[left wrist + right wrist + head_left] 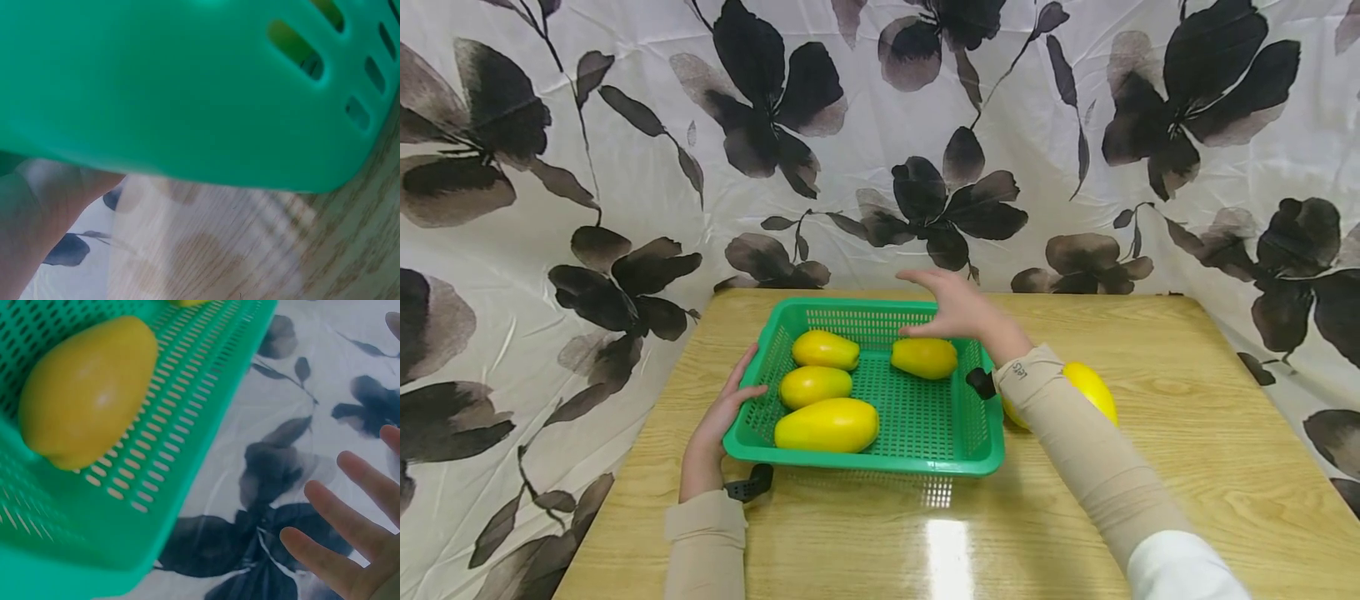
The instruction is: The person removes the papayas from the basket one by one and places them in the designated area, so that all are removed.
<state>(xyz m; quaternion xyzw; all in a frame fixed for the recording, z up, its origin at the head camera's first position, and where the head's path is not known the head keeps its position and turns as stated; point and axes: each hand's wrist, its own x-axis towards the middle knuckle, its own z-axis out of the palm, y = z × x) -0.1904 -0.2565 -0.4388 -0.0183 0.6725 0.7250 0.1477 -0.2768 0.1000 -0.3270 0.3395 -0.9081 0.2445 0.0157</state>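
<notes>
On the wooden table (pixel 1240 467) sits a green basket (pixel 865 461), and our left hand (pixel 722 417) grips its left rim, thumb over the edge. Inside, we have three yellow fruits (pixel 815 387) at the left and a fourth fruit (pixel 925 358) toward the back right. Our right hand (pixel 958 308), fingers spread and holding nothing, is raised near it. Yellow fruit outside (pixel 1093 390) lies partly hidden by our right sleeve (pixel 1090 454).

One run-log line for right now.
Left hand: grips basket, left side | Right hand: empty, by basket's far-right corner | Inside: four fruits | Outside, right: fruit, partly hidden
</notes>
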